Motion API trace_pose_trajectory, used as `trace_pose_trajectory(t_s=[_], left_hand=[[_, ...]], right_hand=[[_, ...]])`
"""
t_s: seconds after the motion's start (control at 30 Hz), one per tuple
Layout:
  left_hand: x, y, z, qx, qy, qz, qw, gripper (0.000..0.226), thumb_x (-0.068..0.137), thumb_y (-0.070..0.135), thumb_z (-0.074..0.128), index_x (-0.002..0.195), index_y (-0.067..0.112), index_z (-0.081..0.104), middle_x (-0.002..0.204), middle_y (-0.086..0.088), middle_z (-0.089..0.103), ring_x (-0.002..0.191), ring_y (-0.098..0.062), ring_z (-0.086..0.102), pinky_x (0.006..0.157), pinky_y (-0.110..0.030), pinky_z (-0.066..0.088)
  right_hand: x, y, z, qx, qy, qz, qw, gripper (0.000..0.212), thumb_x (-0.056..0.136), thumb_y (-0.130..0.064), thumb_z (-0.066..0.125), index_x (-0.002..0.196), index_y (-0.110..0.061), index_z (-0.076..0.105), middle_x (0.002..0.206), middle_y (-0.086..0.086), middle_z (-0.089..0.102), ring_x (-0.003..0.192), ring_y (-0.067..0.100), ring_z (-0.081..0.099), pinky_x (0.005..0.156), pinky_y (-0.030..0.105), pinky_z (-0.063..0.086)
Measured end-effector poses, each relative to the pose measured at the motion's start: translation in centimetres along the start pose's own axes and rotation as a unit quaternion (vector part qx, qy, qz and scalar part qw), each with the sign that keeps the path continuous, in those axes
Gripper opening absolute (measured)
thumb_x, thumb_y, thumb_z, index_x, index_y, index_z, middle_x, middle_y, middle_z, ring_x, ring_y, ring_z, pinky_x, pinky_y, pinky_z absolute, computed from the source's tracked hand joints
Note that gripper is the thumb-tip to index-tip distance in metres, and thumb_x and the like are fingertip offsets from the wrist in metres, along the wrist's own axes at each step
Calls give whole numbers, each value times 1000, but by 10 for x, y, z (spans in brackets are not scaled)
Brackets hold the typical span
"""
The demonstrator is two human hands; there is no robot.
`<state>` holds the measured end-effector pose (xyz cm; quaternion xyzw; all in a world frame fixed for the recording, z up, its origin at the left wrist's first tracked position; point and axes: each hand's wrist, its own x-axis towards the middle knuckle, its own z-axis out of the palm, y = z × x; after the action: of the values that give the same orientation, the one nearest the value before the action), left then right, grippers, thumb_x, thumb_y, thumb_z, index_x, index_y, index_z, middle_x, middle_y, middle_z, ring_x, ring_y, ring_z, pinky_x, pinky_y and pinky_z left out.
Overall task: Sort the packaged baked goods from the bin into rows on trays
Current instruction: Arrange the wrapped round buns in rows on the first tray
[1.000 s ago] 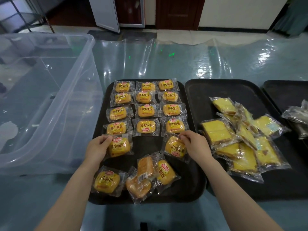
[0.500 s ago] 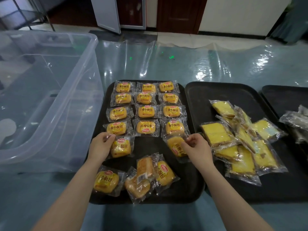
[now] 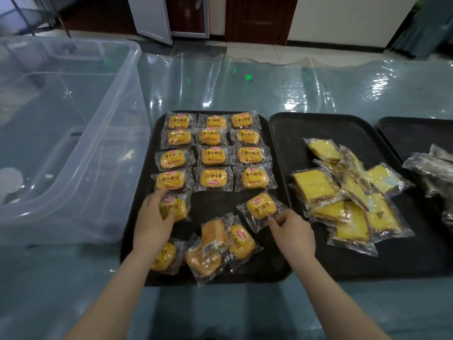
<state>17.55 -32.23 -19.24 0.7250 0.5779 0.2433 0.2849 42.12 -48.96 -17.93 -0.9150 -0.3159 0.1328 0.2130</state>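
Note:
A black tray [image 3: 277,271] holds several rows of wrapped yellow buns [image 3: 212,155], three across. My left hand [image 3: 153,218] lies on a wrapped bun [image 3: 180,208] at the left end of the nearest row. My right hand [image 3: 291,231] pinches the wrapper edge of another bun [image 3: 261,206] lying tilted at the right end of that row. Loose wrapped buns [image 3: 215,244] lie heaped near the tray's front edge, one [image 3: 164,257] partly under my left wrist. The clear plastic bin [image 3: 73,133] stands to the left.
A second black tray [image 3: 318,128] to the right carries a pile of wrapped yellow cake slices [image 3: 343,192]. A third tray [image 3: 411,131] at the far right holds dark wrapped packets [image 3: 431,165]. Clear plastic sheeting covers the table [image 3: 245,84].
My right hand turned the bun and moved it to the right end of the row, then slid back to its wrapper edge. My left hand shifted onto its bun.

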Motion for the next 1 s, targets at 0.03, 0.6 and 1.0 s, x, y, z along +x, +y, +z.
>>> trace_pose_trajectory(t_s=[0.03, 0.6, 1.0], left_hand=[[-8, -1, 2, 15, -25, 28, 999, 55, 88, 21, 61, 137, 33, 39, 144, 6, 40, 129, -14, 40, 100, -36, 40], [-25, -16, 9, 206, -166, 96, 960, 79, 91, 51, 45, 147, 39, -10, 154, 9, -23, 140, -11, -20, 113, -43, 11], [-57, -48, -14, 121, -127, 57, 983, 76, 90, 47, 53, 151, 31, 10, 159, 7, 4, 144, -11, 6, 114, -34, 15]], right_hand=[[0, 0, 0, -12, 22, -41, 999, 14, 88, -37, 63, 82, -27, 55, 76, -11, 58, 70, 9, 56, 53, 24, 38], [10, -5, 21, -208, -97, -216, 949, 58, 97, -29, 43, 150, -36, 21, 159, 0, 12, 140, 29, 14, 109, 44, 28], [-28, -67, 26, 104, -229, -96, 963, 65, 81, -43, 71, 135, -24, 41, 93, -11, 65, 85, 8, 62, 69, 26, 52]])
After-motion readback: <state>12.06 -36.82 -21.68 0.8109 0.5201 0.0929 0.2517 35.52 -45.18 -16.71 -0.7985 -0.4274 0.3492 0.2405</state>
